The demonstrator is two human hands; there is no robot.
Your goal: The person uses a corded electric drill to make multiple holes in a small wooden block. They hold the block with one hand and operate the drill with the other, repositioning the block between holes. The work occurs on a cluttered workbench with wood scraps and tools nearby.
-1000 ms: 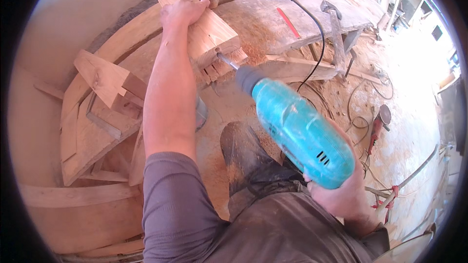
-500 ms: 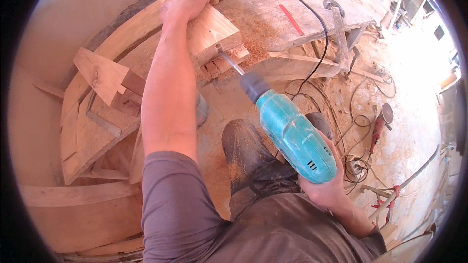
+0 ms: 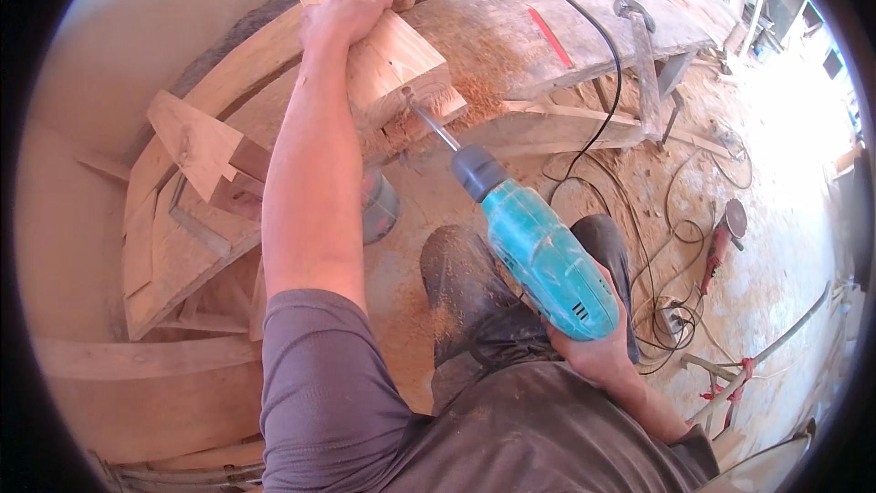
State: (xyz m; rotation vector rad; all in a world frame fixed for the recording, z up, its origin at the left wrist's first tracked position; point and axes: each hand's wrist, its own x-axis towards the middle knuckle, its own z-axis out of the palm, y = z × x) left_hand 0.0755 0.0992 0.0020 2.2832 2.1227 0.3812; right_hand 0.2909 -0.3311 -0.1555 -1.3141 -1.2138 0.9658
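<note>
Head: drill (image 3: 547,256) in right fingers (image 3: 559,340)

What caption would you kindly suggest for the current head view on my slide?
Left hand on a wooden block, right hand holding a teal drill, its bit at the block's end.

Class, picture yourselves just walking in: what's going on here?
A bare left hand holds a pale rectangular wooden block at a dusty wooden bench. The bare right hand grips a teal power drill, its silver metal bit reaching the block's near end; how deep is unclear. A thin red stick lies farther right on the bench.
</note>
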